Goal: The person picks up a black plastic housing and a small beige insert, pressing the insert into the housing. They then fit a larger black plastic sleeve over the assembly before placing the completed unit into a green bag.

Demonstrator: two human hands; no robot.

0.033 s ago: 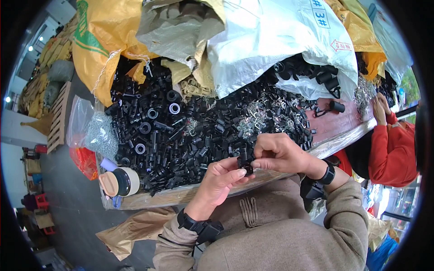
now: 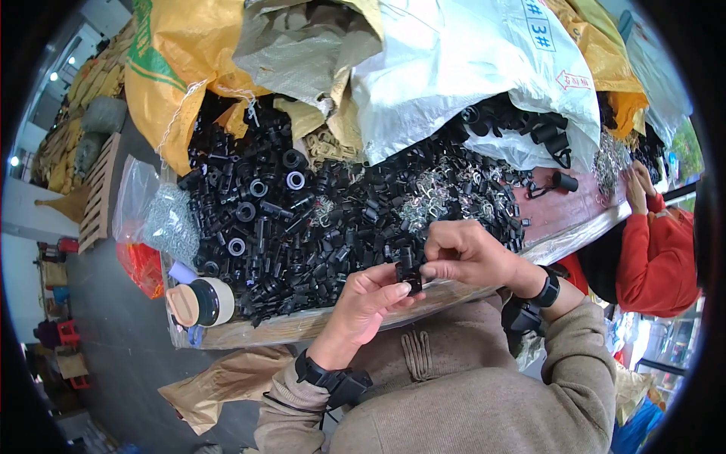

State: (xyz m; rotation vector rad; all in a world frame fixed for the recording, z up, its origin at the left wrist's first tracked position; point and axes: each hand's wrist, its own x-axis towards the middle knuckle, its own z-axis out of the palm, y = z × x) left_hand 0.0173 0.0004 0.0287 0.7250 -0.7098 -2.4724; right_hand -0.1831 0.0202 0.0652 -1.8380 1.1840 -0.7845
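Observation:
A small black plastic part (image 2: 409, 270) is held upright in front of my body, above the table's near edge. My left hand (image 2: 369, 301) pinches it from the left between thumb and fingers. From the other side my right hand (image 2: 467, 257) comes in with curled fingers, its thumb and forefinger pressed together at the part's right edge. Whatever lies between those right fingertips is hidden. Beyond both hands spreads a pile of loose black plastic parts (image 2: 340, 238), with small silvery metal hooks (image 2: 427, 198) scattered over it.
A white sack (image 2: 469, 68) and a yellow sack (image 2: 162, 83) spill parts onto the table. At the left corner stand a lidded cup (image 2: 213, 301) and a clear bag of small metal pieces (image 2: 172, 219). A co-worker in a red sleeve (image 2: 646, 257) works at the right.

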